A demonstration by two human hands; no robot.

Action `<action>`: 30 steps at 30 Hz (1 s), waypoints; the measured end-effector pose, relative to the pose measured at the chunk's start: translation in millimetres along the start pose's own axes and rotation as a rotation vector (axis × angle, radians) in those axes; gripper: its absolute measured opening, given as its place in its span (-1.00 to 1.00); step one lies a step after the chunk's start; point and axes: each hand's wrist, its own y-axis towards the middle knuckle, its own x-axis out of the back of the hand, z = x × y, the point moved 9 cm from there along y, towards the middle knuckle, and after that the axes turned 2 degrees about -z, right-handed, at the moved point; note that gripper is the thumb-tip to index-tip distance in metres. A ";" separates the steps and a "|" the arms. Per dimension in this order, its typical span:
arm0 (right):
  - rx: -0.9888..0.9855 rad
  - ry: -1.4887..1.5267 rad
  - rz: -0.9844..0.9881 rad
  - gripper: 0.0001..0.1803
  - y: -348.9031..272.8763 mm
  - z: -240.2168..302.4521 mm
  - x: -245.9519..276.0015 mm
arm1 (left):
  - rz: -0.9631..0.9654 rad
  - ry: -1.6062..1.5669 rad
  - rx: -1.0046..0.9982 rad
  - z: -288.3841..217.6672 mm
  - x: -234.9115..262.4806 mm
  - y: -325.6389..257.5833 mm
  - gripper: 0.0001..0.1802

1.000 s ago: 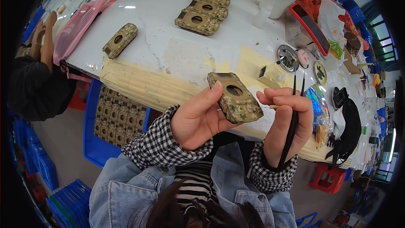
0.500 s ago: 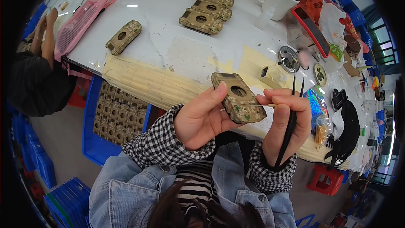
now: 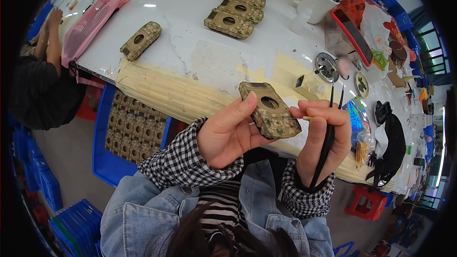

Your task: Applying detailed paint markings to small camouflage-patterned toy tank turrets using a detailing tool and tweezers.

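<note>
A camouflage-patterned model tank hull with a round hole in its top is gripped by my left hand, thumb on the upper face and fingers beneath. My right hand pinches a thin needle-like tool with a pale handle between thumb and fingers. Its fine tip lies over the near part of the hull; whether it touches cannot be made out. Black tweezers also rest in the right hand, points upward. A single hull lies on the table at left, and a row of several hulls stands farther back.
Beyond my right hand are a metal dish of small dark parts, a round lid and a small yellowish block. A white mug and a red-edged phone stand behind. A blue crate of hulls sits below left.
The view has shifted very slightly. Both hands keep their hold, and the needle tool stays over the same part of the hull.
</note>
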 end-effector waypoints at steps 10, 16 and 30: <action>-0.077 0.025 -0.281 -0.80 2.5 -11.7 44.3 | 0.015 0.019 -0.021 -5.6 2.7 -2.6 -0.43; 0.135 -0.680 -0.393 -0.93 15.0 -14.9 91.0 | -0.022 -0.040 -0.113 -18.5 11.8 -4.8 -0.41; 0.199 -0.838 -0.138 -0.70 22.8 -35.2 77.5 | -0.005 -0.167 -0.247 -39.2 18.4 -8.9 -0.36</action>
